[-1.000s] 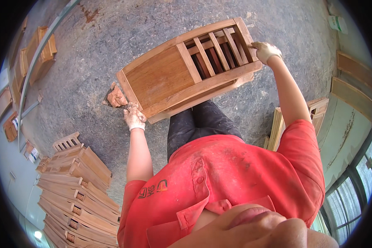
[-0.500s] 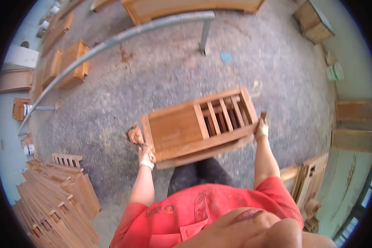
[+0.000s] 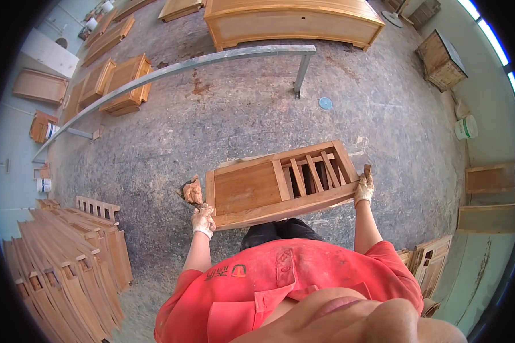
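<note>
A long wooden panel frame, solid board on its left and slatted on its right, is held crosswise in front of my body at a slant, its right end farther out. My left hand, in a pale stained glove, grips the near left corner. A crumpled reddish-brown rag-like piece shows just beyond those fingers. My right hand, gloved too, is closed around the right end. A small brown piece sticks up at its fingers; its kind is unclear. More wooden parts show through the slats.
A metal rail on legs crosses the floor ahead. Beyond stands a large wooden cabinet. Stacked wooden frames lie at lower left, and panels lean at the right. A white bucket sits by the right wall.
The view has tilted up, showing more of the far floor and cabinet. The panel frame has tipped, so less of its near underside shows. Both hands keep their grip.
</note>
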### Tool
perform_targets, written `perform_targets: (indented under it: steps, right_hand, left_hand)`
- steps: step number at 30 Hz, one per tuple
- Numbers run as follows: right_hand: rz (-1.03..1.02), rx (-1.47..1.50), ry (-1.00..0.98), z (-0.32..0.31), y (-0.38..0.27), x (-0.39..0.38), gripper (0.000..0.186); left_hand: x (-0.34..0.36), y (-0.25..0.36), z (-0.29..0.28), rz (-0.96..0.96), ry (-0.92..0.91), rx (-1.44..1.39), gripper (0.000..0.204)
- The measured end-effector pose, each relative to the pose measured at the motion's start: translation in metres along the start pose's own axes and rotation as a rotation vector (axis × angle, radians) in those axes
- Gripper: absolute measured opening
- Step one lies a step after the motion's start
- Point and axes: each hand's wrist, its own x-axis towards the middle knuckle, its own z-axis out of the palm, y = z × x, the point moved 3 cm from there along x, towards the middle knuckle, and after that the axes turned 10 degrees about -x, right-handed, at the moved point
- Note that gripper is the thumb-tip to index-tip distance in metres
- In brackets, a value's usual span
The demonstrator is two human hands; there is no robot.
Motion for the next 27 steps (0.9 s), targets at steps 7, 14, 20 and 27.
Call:
perform_targets:
  steps: [7,14,20,27]
  right_hand:
    - [0.05,0.016,0.013,-0.003,-0.004,-0.022,0.035]
    - [0.091,0.003,0.047,-0.014,-0.016,-0.039,0.035]
    - [0.134,0.003,0.08,-0.001,-0.032,-0.043,0.035]
    - [0.215,0.016,0.117,0.006,-0.035,-0.058,0.035]
  left_hand:
    - [-0.047,0.023,-0.027,0.003,-0.085,-0.009,0.03]
    - [-0.067,0.048,-0.03,-0.024,-0.173,-0.031,0.031]
    - [-0.072,0.074,-0.002,-0.041,-0.251,-0.038,0.032]
    - [-0.08,0.105,0.049,-0.056,-0.329,-0.014,0.033]
